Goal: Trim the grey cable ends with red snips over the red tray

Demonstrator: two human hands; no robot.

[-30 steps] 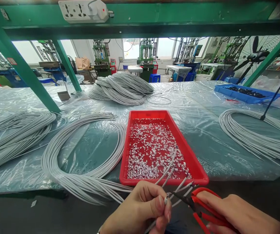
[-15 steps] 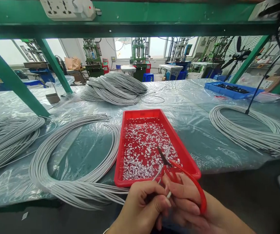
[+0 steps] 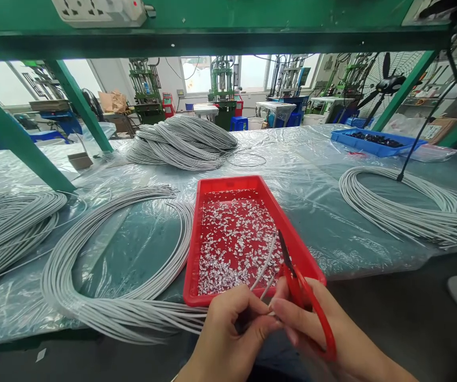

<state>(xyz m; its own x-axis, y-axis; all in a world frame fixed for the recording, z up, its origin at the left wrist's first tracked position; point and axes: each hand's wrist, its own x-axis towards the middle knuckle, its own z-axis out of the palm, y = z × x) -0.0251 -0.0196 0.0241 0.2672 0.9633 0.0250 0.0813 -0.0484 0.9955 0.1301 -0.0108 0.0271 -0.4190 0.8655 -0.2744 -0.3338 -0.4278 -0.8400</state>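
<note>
Tabletop [image 3: 311,185], plastic-covered, spanning the frame. Grey cable coil [image 3: 59,265], one, lower left, strands leading toward your left hand [image 3: 232,331]. Red tray [image 3: 279,215], one, centre. That left hand, bottom centre: fingers pinching a cable end [image 3: 271,313]. Your right hand [image 3: 316,318], just right: fingers clasping red-handled scissors [image 3: 302,284], blades tilted up over the tray. Silvery scraps [image 3: 218,276], many, strewn inside the tray.

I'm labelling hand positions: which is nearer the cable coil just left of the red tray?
Left: the left hand is immediately right of the cable coil; the right hand is farther right.
</note>
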